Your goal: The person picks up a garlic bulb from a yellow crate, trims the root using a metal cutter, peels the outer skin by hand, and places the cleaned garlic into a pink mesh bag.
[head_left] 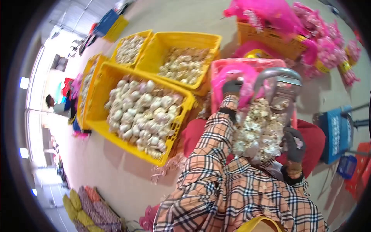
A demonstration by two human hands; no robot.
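Yellow crates (101, 83) (162, 44) (133, 34) (92, 63) of garlic (139, 112): we count four.
Pink crate (270, 62): we see one.
Gloved hands (232, 87) (294, 145): we count two.
Pink mesh bags (328, 50): we cannot count them; they lie too bunched.

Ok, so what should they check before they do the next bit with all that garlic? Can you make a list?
1. Left hand holding the pink net bag: ok, the glove is closed on its edge.
2. Right hand gripping the metal scoop: cannot tell, the garlic hides the rim there.
3. Garlic sitting safely in the scoop: ok, heaped but none seen falling.
4. Bag mouth open: cannot tell, the hand and the scoop cover it.
5. Pink crate around the bag: ok.
6. Yellow crate out of the way: ok, it sits off to the left.
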